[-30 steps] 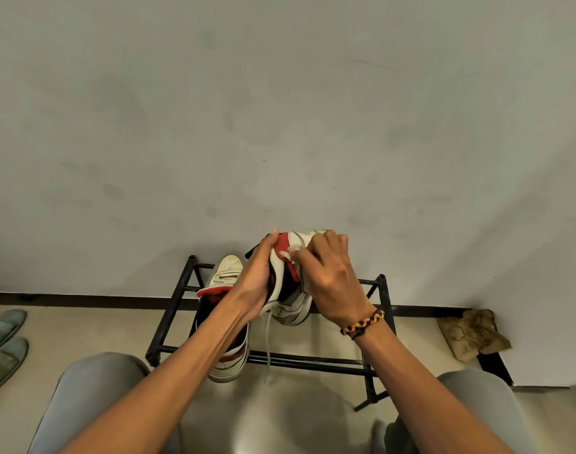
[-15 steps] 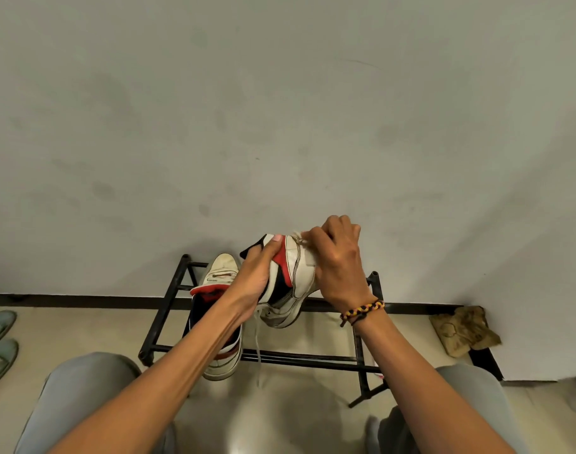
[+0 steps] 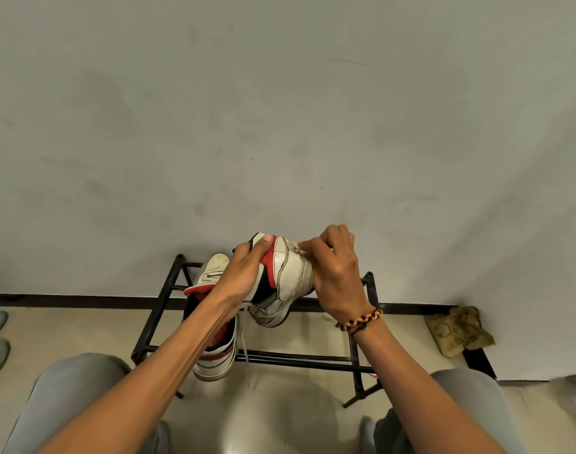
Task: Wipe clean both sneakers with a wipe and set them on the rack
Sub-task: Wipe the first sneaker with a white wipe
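Beneath left forearm, first sneaker (image 3: pixel 214 352) already parked on rack (image 3: pixel 299 358). Left hand (image 3: pixel 244 273) gripping second sneaker (image 3: pixel 288 283) aloft, steadying it; right hand (image 3: pixel 334 268) pinching wipe (image 3: pixel 296 246) against its upper.

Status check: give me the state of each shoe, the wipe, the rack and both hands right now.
Held sneaker: lifted above the rack, gripped at the collar.
Second sneaker: resting on the rack, left side.
Wipe: pressed on the held sneaker.
Rack: standing against the wall.
Left hand: grips the held sneaker.
Right hand: holds the wipe.
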